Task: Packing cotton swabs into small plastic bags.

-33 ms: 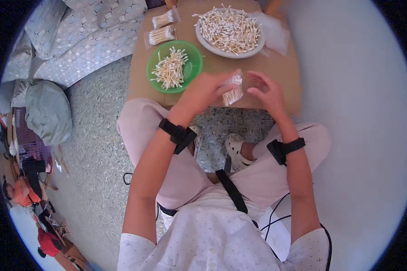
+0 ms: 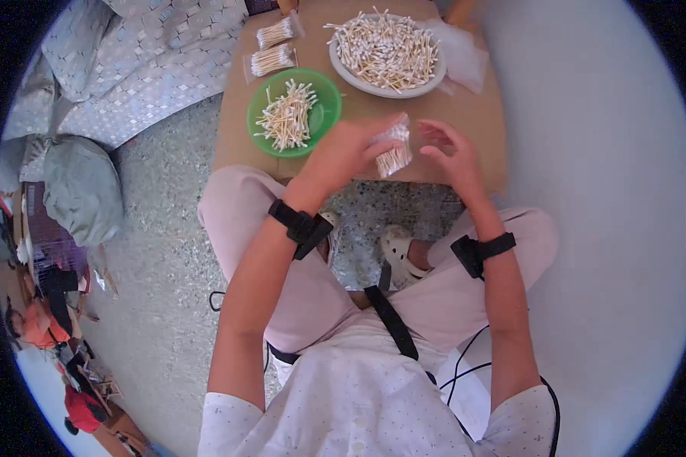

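Observation:
Over the near edge of the table, my left hand [image 2: 351, 151] grips a small clear plastic bag [image 2: 395, 156] packed with cotton swabs. The swabs inside lie side by side. My right hand [image 2: 451, 152] hovers just right of the bag, apart from it, fingers spread and curved with nothing in them. Close beyond my left hand, a green bowl [image 2: 331, 114] holds a loose heap of cotton swabs [image 2: 288, 116]. Farther back, a large white bowl [image 2: 392, 93] is piled high with more swabs [image 2: 389, 52].
Two filled swab bags [image 2: 273, 59] lie at the table's far left. Clear empty-looking plastic bags [image 2: 465, 61] rest beside the white bowl. The brown tabletop [image 2: 465, 114] ends just before my knees. A patterned sofa [image 2: 152, 68] stands left, a pale wall [image 2: 602, 190] right.
The swab bag in my left hand has shifted very slightly to the right. My right hand has barely moved, and everything on the table is where it was.

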`<state>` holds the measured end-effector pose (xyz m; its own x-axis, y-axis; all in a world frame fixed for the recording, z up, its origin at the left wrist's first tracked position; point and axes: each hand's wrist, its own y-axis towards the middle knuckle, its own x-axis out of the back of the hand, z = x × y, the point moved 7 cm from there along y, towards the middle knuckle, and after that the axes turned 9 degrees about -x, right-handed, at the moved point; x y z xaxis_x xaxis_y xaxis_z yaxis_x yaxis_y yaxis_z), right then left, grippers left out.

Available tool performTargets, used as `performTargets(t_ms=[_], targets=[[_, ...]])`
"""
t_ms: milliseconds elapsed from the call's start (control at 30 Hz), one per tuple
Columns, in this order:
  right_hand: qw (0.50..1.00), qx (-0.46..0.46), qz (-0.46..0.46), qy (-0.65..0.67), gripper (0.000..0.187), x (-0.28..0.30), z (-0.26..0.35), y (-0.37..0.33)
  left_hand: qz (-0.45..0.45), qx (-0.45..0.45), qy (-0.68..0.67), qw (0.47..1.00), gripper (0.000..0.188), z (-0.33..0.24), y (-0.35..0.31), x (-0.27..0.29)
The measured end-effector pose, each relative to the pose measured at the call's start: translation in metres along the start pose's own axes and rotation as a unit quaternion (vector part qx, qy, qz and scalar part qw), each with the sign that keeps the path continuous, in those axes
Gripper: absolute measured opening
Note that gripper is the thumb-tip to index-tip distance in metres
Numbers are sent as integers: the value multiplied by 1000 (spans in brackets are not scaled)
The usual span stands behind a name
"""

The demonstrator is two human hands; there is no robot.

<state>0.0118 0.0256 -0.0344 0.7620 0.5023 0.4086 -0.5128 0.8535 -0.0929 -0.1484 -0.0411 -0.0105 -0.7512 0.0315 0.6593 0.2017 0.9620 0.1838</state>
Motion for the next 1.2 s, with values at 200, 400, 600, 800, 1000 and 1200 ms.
performTargets(t_ms=[200,400,600,800,1000,1200], targets=[[999,23,-44,8,32,12,-15,0,-13,-94,63,993,42,-15,7,-7],[998,10,-62,-8,35,13,-26,3,0,-95,46,994,39,-18,12,-7],[997,17,-68,-33,34,11,-20,3,-24,-132,57,989,37,-18,14,-5],[998,10,-56,-42,33,8,-23,3,-62,-178,122,974,44,-25,11,-3],[994,23,-79,-68,31,10,-12,2,-53,-179,155,970,41,-29,12,-5],[990,38,-55,-121,49,1,-12,4,-41,-142,141,979,38,-12,14,-8]])
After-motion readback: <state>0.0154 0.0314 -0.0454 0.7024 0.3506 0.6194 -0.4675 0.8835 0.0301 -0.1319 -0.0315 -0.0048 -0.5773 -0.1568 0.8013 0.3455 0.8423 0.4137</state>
